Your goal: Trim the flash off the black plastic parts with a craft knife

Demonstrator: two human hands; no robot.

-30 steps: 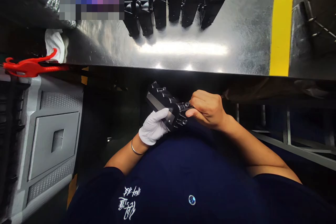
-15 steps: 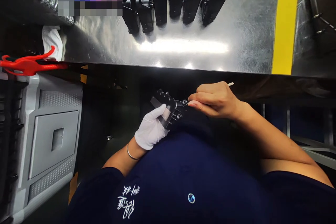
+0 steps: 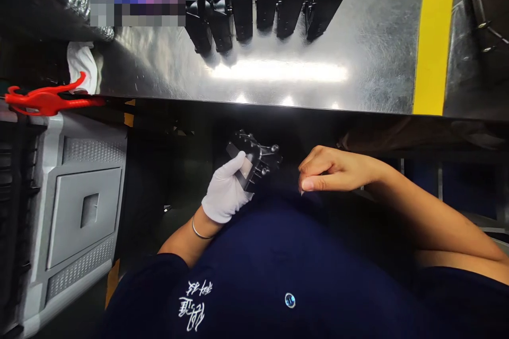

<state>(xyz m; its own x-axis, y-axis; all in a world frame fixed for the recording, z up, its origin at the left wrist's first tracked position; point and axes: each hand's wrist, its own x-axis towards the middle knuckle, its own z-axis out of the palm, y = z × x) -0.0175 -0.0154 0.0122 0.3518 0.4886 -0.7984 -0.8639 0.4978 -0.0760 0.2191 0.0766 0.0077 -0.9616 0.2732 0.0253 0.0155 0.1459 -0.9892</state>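
Observation:
My left hand (image 3: 226,188), in a white glove, is closed around a black molded plastic part (image 3: 254,160) with ring-shaped bosses and prongs at its right end. The thumb presses on a flat, shiny face of the part. To the right, and apart from the part, is my bare right hand (image 3: 330,170). Its fingers are pinched around a thin tool, whose small pointed tip (image 3: 302,193) shows below the fingertips. The rest of that tool is hidden by the hand.
Several black plastic parts (image 3: 264,5) stand in a row on the metal table (image 3: 377,58), which has a yellow tape strip (image 3: 433,37). At left are a red plastic tool (image 3: 47,101), a white cloth (image 3: 81,66) and a grey crate (image 3: 85,217). The table edge runs beyond my hands.
My right hand has drawn back from the part to the right and downward, turning so that the tool tip points down. The left hand with the part has shifted slightly left.

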